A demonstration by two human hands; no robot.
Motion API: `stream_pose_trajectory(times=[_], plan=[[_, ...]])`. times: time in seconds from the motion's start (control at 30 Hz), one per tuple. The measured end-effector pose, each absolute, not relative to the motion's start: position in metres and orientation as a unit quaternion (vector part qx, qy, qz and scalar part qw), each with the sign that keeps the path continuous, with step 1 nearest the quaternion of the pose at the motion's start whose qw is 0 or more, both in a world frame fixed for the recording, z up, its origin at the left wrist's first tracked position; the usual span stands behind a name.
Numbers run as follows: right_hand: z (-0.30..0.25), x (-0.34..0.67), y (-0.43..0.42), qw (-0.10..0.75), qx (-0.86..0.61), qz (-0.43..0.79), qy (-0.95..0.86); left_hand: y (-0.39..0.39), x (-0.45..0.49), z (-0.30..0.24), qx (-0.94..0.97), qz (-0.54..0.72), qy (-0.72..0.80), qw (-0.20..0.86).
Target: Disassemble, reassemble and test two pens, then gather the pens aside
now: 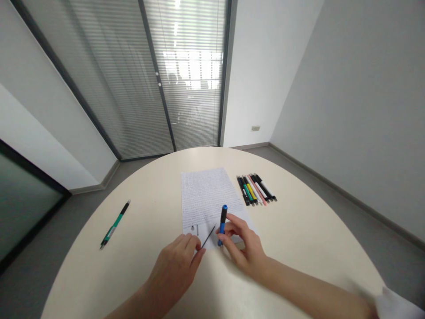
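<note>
My right hand (244,246) holds a blue and black pen (222,223) upright-tilted over the lower edge of a written sheet of paper (207,195). My left hand (177,266) pinches a thin dark refill (208,237) whose tip points toward the pen's lower end. Both hands rest at the near part of the round cream table (299,239), close together over the paper's bottom edge.
A row of several pens (255,189) lies to the right of the paper. A single green pen (115,223) lies apart on the table's left side. Behind the table are glass doors with blinds (149,75) and white walls.
</note>
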State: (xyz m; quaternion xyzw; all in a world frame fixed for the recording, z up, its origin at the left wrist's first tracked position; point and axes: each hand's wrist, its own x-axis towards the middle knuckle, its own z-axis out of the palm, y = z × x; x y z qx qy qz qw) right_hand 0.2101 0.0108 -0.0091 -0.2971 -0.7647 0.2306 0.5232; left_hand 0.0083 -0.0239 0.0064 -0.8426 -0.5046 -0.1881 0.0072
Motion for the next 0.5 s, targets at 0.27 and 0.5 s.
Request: stream_pose_trajectory(times=[0.27,0.5], plan=[[-0.0093,0.2080,0.0103,0.559,-0.291,0.202,-0.750,-0.0255,0.0039,-0.0001,-0.848,-0.179,-0.498,0.033],[-0.0075,0.2081,0.0086,0.555,-0.290,0.208,-0.752,-0.0243,0.0045,0.0022,-0.827,-0.180,-0.533,-0.002]])
